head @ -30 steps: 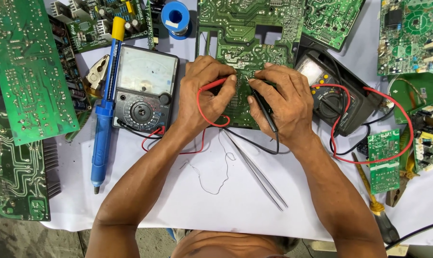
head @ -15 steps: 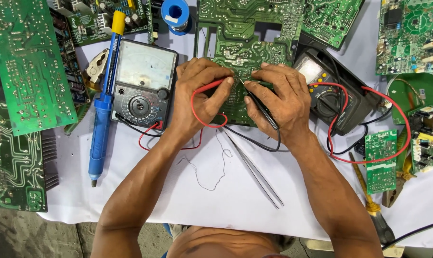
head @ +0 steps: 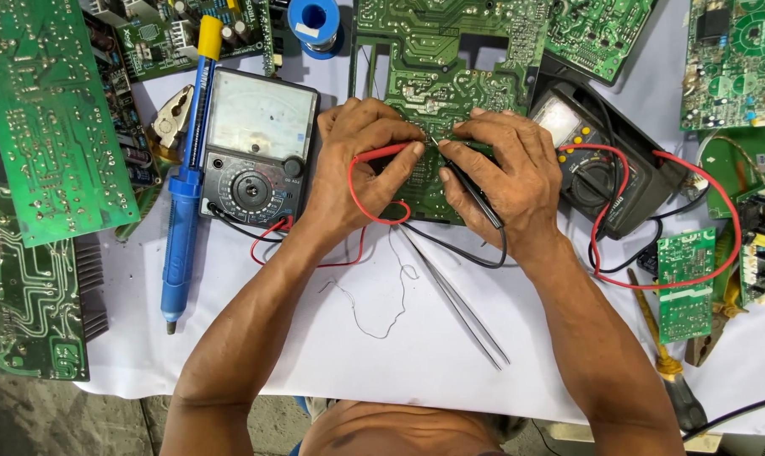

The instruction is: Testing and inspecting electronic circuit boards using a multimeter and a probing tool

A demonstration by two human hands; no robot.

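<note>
A large green circuit board (head: 437, 59) lies solder side up at the top middle of the white sheet. My left hand (head: 357, 165) pinches a red test probe (head: 388, 154) and presses its tip onto the board. My right hand (head: 505, 173) holds a black test probe (head: 471, 190) whose tip meets the board beside the red one. Red and black leads (head: 264, 232) run left to an analog multimeter (head: 256, 145). Part of the board is hidden under both hands.
Metal tweezers (head: 458, 300) and a thin loose wire (head: 374, 295) lie below my hands. A blue desoldering pump (head: 182, 194) lies left of the meter. A second dark meter (head: 602, 173) with a red lead sits right. Other green boards (head: 36, 118) ring the sheet; solder spool (head: 315, 21) at top.
The view has shifted slightly. My hands stay on the board, and the two probe tips have drawn closer together.
</note>
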